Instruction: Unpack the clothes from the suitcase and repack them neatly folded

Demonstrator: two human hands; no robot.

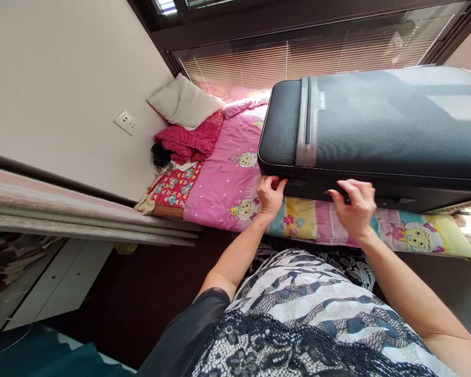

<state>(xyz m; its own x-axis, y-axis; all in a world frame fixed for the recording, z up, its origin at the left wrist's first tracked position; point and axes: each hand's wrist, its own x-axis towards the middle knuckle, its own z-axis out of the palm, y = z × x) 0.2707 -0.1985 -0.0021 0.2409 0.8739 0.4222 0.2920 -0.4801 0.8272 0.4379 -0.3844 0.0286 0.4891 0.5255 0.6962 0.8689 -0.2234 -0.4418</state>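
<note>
1. The dark suitcase (pixel 377 131) lies on its broad side on the patterned bedding (pixel 217 196), beside the window, its lid apparently shut. A grey-trimmed zip (pixel 308 123) crosses its top near the left end.
2. My left hand (pixel 270 196) is at the case's near side, close to the left corner, fingers curled. I cannot tell whether they are clamped on anything.
3. My right hand (pixel 357 201) is further along that side, thumb and forefinger apart at the front; I cannot tell whether they pinch a fitting. A small latch-like fitting (pixel 406 200) sits beyond it.
4. Step in hand, in my judgement: working the fastenings along the near edge. The next move calls for a sure fingertip hold there, with the case kept steady.
5. Further out, a pale pillow (pixel 188 102) and crumpled red cloth (pixel 198 136) lie by the wall.
</note>
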